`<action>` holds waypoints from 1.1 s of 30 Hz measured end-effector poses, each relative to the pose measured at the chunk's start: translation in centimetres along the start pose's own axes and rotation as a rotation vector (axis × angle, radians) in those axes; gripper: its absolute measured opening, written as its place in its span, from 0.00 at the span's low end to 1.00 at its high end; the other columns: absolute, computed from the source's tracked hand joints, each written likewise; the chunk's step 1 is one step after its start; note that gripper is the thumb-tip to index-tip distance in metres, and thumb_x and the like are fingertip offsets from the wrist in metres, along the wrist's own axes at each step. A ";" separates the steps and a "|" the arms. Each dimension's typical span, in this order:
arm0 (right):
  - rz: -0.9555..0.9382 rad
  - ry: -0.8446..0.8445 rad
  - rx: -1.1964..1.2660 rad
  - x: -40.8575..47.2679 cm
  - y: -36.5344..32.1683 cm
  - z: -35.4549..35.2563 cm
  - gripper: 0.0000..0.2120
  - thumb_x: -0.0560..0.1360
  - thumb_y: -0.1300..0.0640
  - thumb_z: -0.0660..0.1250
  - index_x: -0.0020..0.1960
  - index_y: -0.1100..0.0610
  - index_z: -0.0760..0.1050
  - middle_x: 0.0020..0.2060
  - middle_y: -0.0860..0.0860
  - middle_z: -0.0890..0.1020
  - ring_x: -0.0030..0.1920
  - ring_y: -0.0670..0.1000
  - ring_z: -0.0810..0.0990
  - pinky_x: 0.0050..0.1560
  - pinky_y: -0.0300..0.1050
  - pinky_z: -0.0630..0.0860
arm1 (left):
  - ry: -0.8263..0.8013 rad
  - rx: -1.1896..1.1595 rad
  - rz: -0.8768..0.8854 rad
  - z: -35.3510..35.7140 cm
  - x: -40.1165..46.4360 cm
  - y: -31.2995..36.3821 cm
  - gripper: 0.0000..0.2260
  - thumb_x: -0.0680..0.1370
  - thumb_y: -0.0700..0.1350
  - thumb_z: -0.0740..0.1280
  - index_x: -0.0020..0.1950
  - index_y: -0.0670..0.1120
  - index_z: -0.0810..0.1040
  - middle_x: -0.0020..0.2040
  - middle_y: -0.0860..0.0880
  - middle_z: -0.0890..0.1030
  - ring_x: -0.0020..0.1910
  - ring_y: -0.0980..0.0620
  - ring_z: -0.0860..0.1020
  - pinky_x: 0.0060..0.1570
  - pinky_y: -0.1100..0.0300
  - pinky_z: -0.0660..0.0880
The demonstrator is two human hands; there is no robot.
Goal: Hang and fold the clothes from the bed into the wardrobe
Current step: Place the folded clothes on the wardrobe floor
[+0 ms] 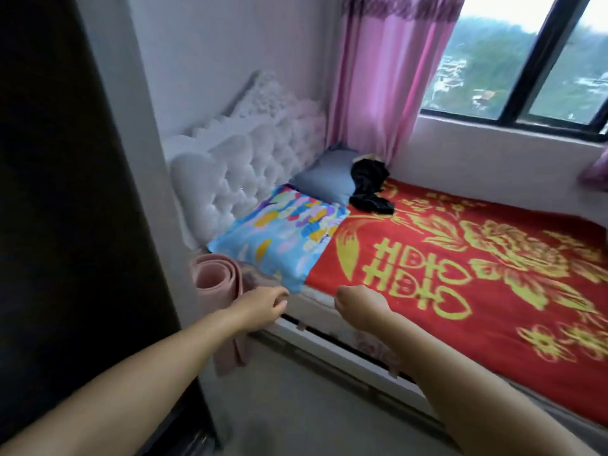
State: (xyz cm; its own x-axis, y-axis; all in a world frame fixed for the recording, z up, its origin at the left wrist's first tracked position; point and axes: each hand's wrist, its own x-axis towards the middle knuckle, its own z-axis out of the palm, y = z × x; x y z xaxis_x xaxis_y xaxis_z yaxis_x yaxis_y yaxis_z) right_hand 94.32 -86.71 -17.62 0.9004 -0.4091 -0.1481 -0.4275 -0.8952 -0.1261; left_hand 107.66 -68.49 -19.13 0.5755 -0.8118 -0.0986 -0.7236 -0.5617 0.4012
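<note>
1 black garment point(370, 185) on bed point(493, 291); 2 pillows; left hand point(266, 304), right hand point(358, 302) loosely curled, empty.

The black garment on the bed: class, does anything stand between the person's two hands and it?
Nothing blocks the way. The black garment lies at the far side by the blue pillow. Between it and the left hand and right hand lie only the flat red blanket and the patterned pillow, which is low.

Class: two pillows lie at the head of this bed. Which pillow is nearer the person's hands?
The patterned blue pillow, nearest the bed's front edge, just beyond the left hand. The plain grey-blue pillow lies farther back, beside the black garment.
</note>
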 end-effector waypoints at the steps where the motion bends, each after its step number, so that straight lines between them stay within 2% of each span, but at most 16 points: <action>1: 0.041 -0.005 0.010 -0.1 2.7 -0.5 0.12 0.81 0.51 0.52 0.48 0.55 0.72 0.47 0.54 0.80 0.44 0.56 0.77 0.38 0.45 0.69 | -0.011 0.002 0.033 0.4 1.8 2.0 0.16 0.80 0.49 0.59 0.67 0.49 0.73 0.61 0.46 0.79 0.59 0.47 0.77 0.54 0.57 0.71; 4: 0.165 0.005 0.021 -0.4 11.8 -1.8 0.11 0.81 0.54 0.53 0.47 0.56 0.72 0.42 0.53 0.78 0.39 0.54 0.76 0.34 0.44 0.70 | -0.055 -0.014 0.154 2.8 7.3 9.1 0.16 0.80 0.51 0.59 0.67 0.51 0.72 0.56 0.49 0.81 0.50 0.51 0.78 0.44 0.58 0.71; 6: 0.228 -0.018 0.024 -0.5 16.3 -2.1 0.11 0.81 0.56 0.53 0.47 0.58 0.72 0.40 0.52 0.77 0.36 0.53 0.73 0.32 0.43 0.67 | -0.121 -0.024 0.216 4.5 10.2 12.7 0.17 0.80 0.53 0.59 0.68 0.52 0.71 0.54 0.52 0.81 0.45 0.55 0.77 0.41 0.59 0.71; 11: 0.287 -0.056 0.078 0.5 22.5 -1.5 0.12 0.81 0.56 0.54 0.49 0.59 0.74 0.41 0.52 0.78 0.36 0.52 0.72 0.35 0.44 0.69 | -0.204 -0.048 0.246 6.2 15.7 16.6 0.18 0.80 0.53 0.59 0.69 0.51 0.70 0.54 0.53 0.79 0.46 0.56 0.78 0.48 0.54 0.78; 14: 0.301 -0.073 0.101 2.5 25.3 -0.9 0.12 0.81 0.55 0.54 0.51 0.59 0.74 0.45 0.54 0.81 0.38 0.54 0.74 0.35 0.43 0.70 | -0.230 -0.041 0.245 6.7 19.4 17.3 0.18 0.80 0.53 0.59 0.69 0.52 0.70 0.52 0.53 0.80 0.47 0.53 0.79 0.50 0.49 0.78; 17: 0.313 -0.051 0.108 5.5 27.7 -0.5 0.13 0.81 0.54 0.54 0.54 0.58 0.76 0.47 0.53 0.82 0.44 0.55 0.81 0.37 0.44 0.74 | -0.251 -0.028 0.246 7.2 23.8 17.4 0.17 0.81 0.52 0.58 0.69 0.51 0.70 0.53 0.52 0.79 0.48 0.53 0.79 0.51 0.49 0.78; 22: 0.344 0.010 0.141 13.5 31.8 -1.3 0.14 0.81 0.52 0.53 0.51 0.56 0.75 0.41 0.50 0.81 0.38 0.53 0.79 0.31 0.41 0.70 | -0.255 -0.020 0.277 7.4 33.6 17.4 0.17 0.81 0.50 0.58 0.69 0.49 0.70 0.56 0.49 0.80 0.50 0.50 0.79 0.51 0.49 0.77; 27: 0.399 0.016 0.181 23.1 34.9 -2.3 0.15 0.81 0.54 0.51 0.52 0.56 0.75 0.40 0.49 0.81 0.31 0.48 0.77 0.29 0.42 0.72 | -0.283 -0.023 0.277 6.2 44.9 15.7 0.17 0.81 0.50 0.58 0.69 0.50 0.71 0.56 0.49 0.80 0.49 0.51 0.78 0.51 0.51 0.77; 33: 0.434 -0.086 0.195 31.4 38.8 0.9 0.13 0.80 0.56 0.52 0.50 0.57 0.75 0.43 0.51 0.81 0.33 0.50 0.73 0.27 0.40 0.65 | -0.360 -0.052 0.225 8.6 55.0 13.8 0.16 0.81 0.49 0.58 0.68 0.49 0.72 0.52 0.49 0.80 0.46 0.51 0.79 0.47 0.55 0.75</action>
State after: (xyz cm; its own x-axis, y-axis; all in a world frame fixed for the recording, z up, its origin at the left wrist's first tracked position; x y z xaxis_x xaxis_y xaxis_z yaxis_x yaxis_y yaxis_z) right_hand 105.94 -134.12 -28.03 0.6294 -0.7138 -0.3071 -0.7766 -0.5921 -0.2153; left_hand 126.05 -122.23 -26.84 0.2291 -0.9224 -0.3109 -0.7906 -0.3627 0.4933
